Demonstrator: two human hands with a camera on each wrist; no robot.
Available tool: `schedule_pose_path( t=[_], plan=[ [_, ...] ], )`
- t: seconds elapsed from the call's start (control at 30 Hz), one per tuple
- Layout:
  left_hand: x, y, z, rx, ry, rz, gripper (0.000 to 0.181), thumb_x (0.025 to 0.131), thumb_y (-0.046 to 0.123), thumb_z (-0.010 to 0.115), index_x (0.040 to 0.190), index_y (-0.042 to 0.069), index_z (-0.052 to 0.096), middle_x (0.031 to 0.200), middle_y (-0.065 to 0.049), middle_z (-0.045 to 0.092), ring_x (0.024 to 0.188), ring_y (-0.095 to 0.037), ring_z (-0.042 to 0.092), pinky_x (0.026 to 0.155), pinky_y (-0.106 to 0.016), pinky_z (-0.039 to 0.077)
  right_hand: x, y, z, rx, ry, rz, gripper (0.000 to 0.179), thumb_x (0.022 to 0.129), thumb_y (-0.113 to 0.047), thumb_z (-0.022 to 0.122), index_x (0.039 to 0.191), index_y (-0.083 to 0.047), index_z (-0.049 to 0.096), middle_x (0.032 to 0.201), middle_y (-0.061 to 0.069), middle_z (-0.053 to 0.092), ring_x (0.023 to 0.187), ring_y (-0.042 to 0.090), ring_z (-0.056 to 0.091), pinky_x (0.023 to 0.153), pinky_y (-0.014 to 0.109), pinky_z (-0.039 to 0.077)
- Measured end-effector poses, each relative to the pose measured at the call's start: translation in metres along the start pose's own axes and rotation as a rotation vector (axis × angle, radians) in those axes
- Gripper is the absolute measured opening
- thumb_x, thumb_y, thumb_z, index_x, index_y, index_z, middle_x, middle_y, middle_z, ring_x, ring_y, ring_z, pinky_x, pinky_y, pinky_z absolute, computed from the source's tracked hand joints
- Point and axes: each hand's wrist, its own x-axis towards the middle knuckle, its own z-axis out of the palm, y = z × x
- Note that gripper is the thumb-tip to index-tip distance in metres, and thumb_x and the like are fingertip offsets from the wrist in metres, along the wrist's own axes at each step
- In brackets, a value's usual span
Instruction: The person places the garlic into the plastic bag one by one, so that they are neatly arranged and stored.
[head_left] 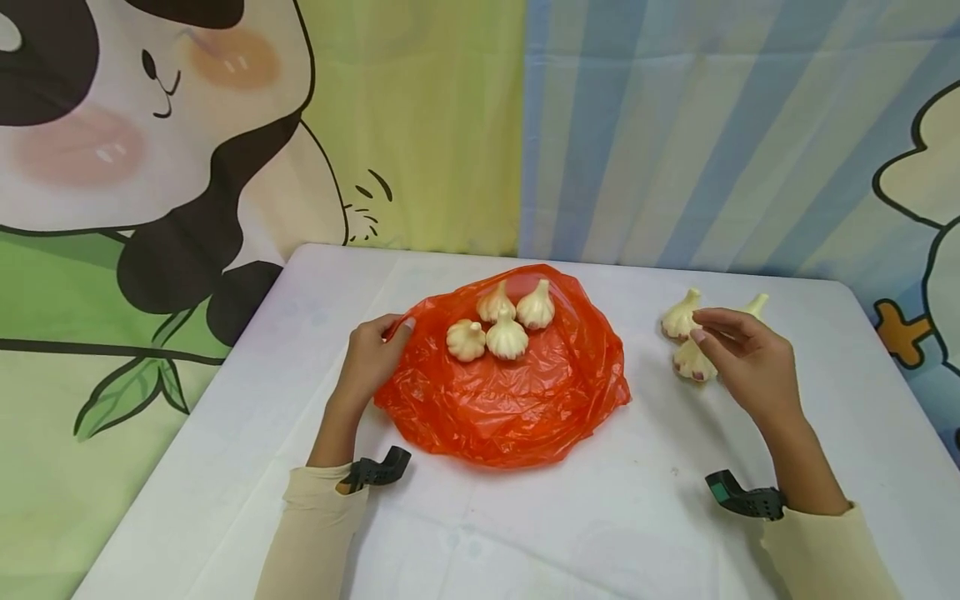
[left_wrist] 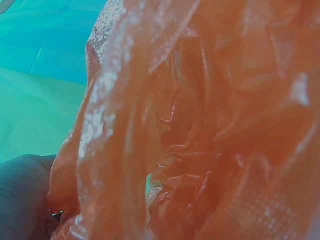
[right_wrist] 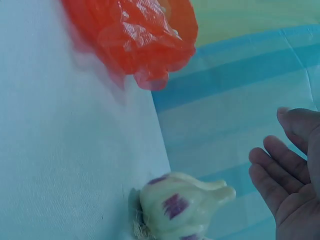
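A red plastic bag (head_left: 510, 417) lies spread on the white table with several garlic bulbs (head_left: 507, 337) on it. My left hand (head_left: 372, 358) pinches the bag's left edge between thumb and fingers; crumpled red film fills most of the left wrist view. Over to the right, three more bulbs sit close together: a rear one (head_left: 678, 315), a front one (head_left: 692, 363) with purple patches, and one (head_left: 756, 305) partly hidden behind my right hand (head_left: 757, 367). That hand hovers just beside them, fingers loosely bent and holding nothing. The right wrist view shows a purple-patched bulb (right_wrist: 175, 207) below the fingertips.
A white cloth covers the table (head_left: 600, 533), whose far edge meets a printed curtain (head_left: 622, 133) with a panda figure at left. Both wrists wear black strapped devices; the right one (head_left: 750, 498) stands out over the table.
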Motion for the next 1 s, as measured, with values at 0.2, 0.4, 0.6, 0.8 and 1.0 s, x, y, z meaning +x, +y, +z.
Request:
schedule_pose_path(
  t=[0.2,0.4,0.6,0.8,1.0],
  plan=[
    [0.0,0.002,0.0,0.004,-0.007,-0.024,0.036,0.1,0.033,0.053,0.119,0.006,0.068,0.106,-0.009,0.066,0.093,-0.025,0.056,0.08,-0.038,0.053,0.0,0.008,-0.007,0.014,0.094,0.052,0.03,0.088,0.0,0.069,0.117,0.005,0.064,0.113,0.009,0.065,0.107,0.004,0.059,0.087,0.013,0.044],
    [-0.001,0.002,0.0,0.001,-0.007,-0.018,0.037,0.1,0.034,0.053,0.119,0.006,0.068,0.106,-0.009,0.066,0.093,-0.025,0.057,0.08,-0.038,0.053,0.0,0.02,-0.004,0.0,0.088,0.129,0.039,0.089,-0.006,0.07,0.126,-0.001,0.06,0.118,0.005,0.063,0.11,0.003,0.056,0.089,0.013,0.043],
    [0.0,0.002,0.0,0.001,0.006,0.004,0.034,0.1,0.032,0.054,0.116,0.006,0.069,0.102,-0.009,0.066,0.091,-0.025,0.056,0.078,-0.038,0.052,-0.001,0.027,-0.001,-0.069,0.034,0.15,0.048,0.092,-0.014,0.068,0.135,-0.001,0.053,0.126,0.016,0.057,0.116,0.01,0.054,0.093,0.015,0.041],
    [0.0,0.002,0.0,-0.011,-0.002,-0.003,0.036,0.1,0.034,0.054,0.118,0.006,0.068,0.105,-0.008,0.066,0.093,-0.024,0.057,0.079,-0.037,0.053,-0.003,0.03,0.001,-0.157,0.027,0.186,0.047,0.094,-0.018,0.066,0.135,0.001,0.054,0.127,0.022,0.058,0.119,0.024,0.056,0.09,0.015,0.043],
    [0.0,0.003,0.0,-0.018,-0.009,-0.023,0.035,0.1,0.034,0.054,0.117,0.007,0.069,0.105,-0.008,0.066,0.093,-0.024,0.057,0.079,-0.038,0.053,-0.003,0.031,0.001,-0.232,-0.041,0.229,0.047,0.095,-0.02,0.065,0.134,0.005,0.054,0.129,0.025,0.056,0.115,0.042,0.056,0.084,0.014,0.046]
  ],
)
